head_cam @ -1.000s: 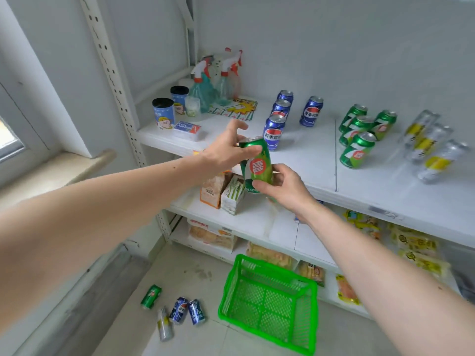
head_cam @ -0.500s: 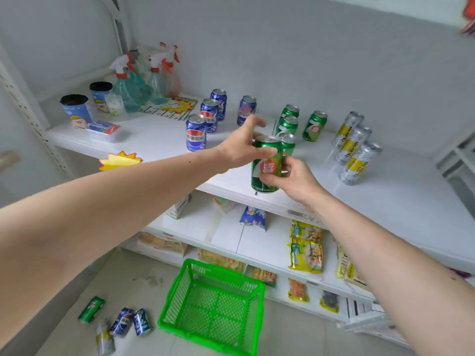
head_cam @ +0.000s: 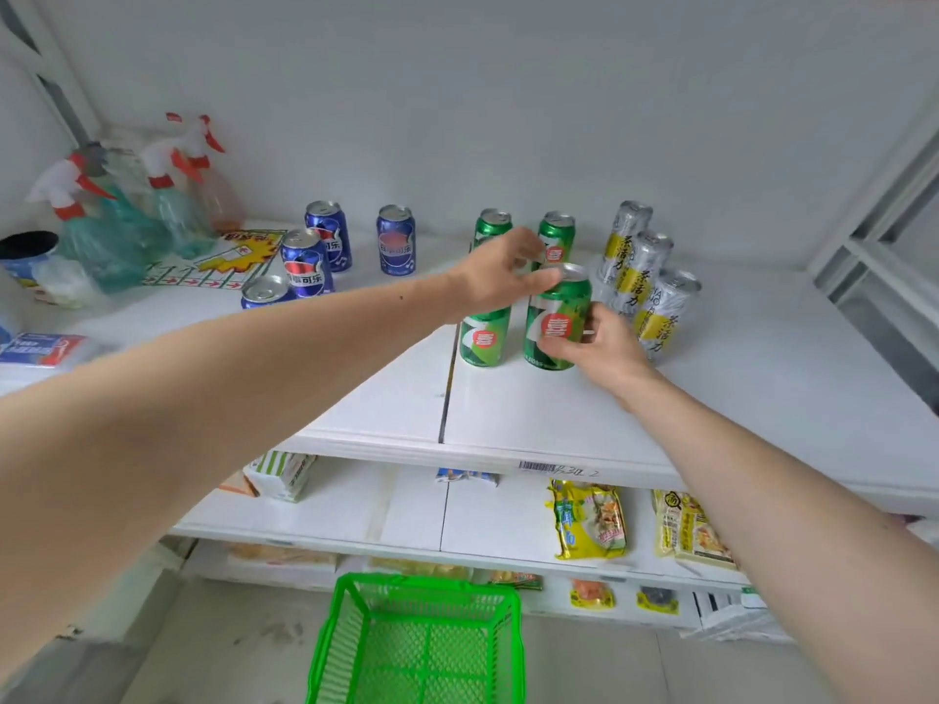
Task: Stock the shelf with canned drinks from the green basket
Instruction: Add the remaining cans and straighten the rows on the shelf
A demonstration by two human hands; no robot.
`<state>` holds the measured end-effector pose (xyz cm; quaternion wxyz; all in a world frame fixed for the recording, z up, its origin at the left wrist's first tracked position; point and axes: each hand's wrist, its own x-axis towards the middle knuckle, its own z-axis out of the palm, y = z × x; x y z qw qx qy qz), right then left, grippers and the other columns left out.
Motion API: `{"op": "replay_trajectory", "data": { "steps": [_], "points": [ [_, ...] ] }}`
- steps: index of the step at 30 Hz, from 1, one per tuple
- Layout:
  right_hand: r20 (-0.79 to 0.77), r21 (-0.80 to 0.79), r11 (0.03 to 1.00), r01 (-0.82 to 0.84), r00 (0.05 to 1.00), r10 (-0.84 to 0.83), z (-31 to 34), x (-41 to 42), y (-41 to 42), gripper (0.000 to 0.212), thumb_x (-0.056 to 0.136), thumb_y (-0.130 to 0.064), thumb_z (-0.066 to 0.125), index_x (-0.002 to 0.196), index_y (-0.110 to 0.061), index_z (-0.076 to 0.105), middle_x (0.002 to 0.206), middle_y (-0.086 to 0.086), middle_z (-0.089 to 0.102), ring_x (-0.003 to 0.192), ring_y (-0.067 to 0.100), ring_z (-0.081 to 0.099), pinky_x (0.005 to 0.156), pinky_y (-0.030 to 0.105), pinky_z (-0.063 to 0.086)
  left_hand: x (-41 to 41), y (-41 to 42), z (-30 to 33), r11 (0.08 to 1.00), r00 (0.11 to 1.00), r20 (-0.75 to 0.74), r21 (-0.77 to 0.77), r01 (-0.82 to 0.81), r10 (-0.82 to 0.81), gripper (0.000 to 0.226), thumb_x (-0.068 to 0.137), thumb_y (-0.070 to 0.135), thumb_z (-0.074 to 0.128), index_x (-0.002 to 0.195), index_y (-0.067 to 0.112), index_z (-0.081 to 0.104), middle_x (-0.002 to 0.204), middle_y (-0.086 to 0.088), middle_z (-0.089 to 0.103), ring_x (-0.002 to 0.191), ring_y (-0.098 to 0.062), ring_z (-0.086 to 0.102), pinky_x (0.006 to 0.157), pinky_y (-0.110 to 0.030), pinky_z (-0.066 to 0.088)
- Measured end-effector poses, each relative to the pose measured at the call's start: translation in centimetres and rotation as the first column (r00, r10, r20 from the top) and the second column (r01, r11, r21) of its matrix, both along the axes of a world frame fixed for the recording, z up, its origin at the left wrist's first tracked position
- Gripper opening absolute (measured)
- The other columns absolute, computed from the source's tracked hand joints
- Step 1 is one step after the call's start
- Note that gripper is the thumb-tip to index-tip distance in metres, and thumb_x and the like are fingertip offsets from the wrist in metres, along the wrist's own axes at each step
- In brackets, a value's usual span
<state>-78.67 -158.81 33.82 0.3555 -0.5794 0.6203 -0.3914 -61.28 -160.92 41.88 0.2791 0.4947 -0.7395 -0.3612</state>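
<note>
A green can point(head_cam: 558, 322) stands upright on the white top shelf point(head_cam: 559, 414), beside another green can point(head_cam: 483, 337). My right hand point(head_cam: 594, 348) grips its lower body from the right. My left hand point(head_cam: 500, 274) touches the can's top rim with extended fingers. Two more green cans point(head_cam: 557, 236) stand behind, partly hidden by my left hand. Blue cans point(head_cam: 307, 264) stand to the left and silver-yellow cans point(head_cam: 660, 312) to the right. The green basket point(head_cam: 421, 642) sits on the floor below, with no cans visible in it.
Spray bottles point(head_cam: 167, 195), a dark-lidded cup point(head_cam: 28, 251) and a small packet point(head_cam: 43, 348) occupy the shelf's left end. Snack packs point(head_cam: 589, 520) lie on the lower shelves. A white frame point(head_cam: 874, 236) stands at the right.
Both hands carried the green can forward over the shelf edge and set it down upright beside the front green can. The view shifted right and closer to the shelf.
</note>
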Motion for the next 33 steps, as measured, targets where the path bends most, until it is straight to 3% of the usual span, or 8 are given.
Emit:
{"op": "replay_trajectory", "data": {
  "steps": [5, 10, 16, 20, 33],
  "points": [
    [0.019, 0.026, 0.993, 0.119, 0.993, -0.12, -2.6, -1.9, -4.6, 0.06, 0.067, -0.025, 0.087, 0.118, -0.013, 0.057, 0.112, 0.005, 0.068, 0.101, 0.02, 0.065, 0.092, 0.041, 0.053, 0.0, -4.6, 0.0, 0.997, 0.988, 0.134, -0.041, -0.07, 0.074, 0.042, 0.096, 0.04, 0.05, 0.131, 0.016, 0.053, 0.138, -0.004, 0.053, 0.126, -0.023, 0.05, 0.104, -0.04, 0.043],
    [-0.023, 0.01, 0.99, 0.14, 0.99, -0.139, -4.1, -2.8, -8.9, 0.055, 0.073, -0.024, 0.084, 0.117, -0.008, 0.055, 0.109, 0.004, 0.066, 0.096, 0.018, 0.061, 0.08, 0.031, 0.048, -0.6, -8.3, -0.5, 0.984, 0.94, 0.3, -0.119, -0.134, 0.164, 0.039, 0.1, 0.034, 0.042, 0.131, 0.015, 0.054, 0.137, -0.008, 0.051, 0.122, -0.029, 0.05, 0.09, -0.028, 0.039],
    [-0.071, 0.005, 0.992, 0.125, 0.99, -0.125, -5.4, -3.3, -14.0, 0.057, 0.075, -0.025, 0.082, 0.119, -0.007, 0.051, 0.114, 0.008, 0.064, 0.104, 0.026, 0.062, 0.083, 0.031, 0.045, -1.0, -11.5, -2.6, 0.983, 0.855, 0.486, -0.082, -0.163, 0.182, 0.041, 0.1, 0.038, 0.037, 0.13, 0.018, 0.055, 0.131, -0.015, 0.056, 0.116, -0.033, 0.054, 0.098, -0.039, 0.045],
    [-0.13, -0.006, 0.998, 0.066, 0.989, -0.066, -5.4, -3.0, -16.0, 0.057, 0.08, -0.023, 0.078, 0.123, -0.003, 0.046, 0.119, 0.01, 0.06, 0.105, 0.022, 0.057, 0.079, 0.027, 0.038, -1.3, -12.4, -3.4, 0.984, 0.82, 0.544, -0.078, -0.161, 0.178, 0.041, 0.099, 0.038, 0.037, 0.122, 0.012, 0.058, 0.119, -0.016, 0.061, 0.108, -0.033, 0.058, 0.088, -0.037, 0.047],
    [-0.158, 0.006, 0.999, -0.036, 0.987, 0.036, -6.3, -3.6, -18.4, 0.058, 0.085, -0.02, 0.073, 0.13, -0.003, 0.04, 0.13, 0.014, 0.057, 0.118, 0.029, 0.055, 0.087, 0.026, 0.037, -0.9, -13.1, -3.7, 0.989, 0.793, 0.591, -0.054, -0.141, 0.145, 0.042, 0.096, 0.044, 0.04, 0.124, 0.019, 0.057, 0.122, -0.01, 0.061, 0.107, -0.03, 0.058, 0.095, -0.046, 0.048]
  ]
}}
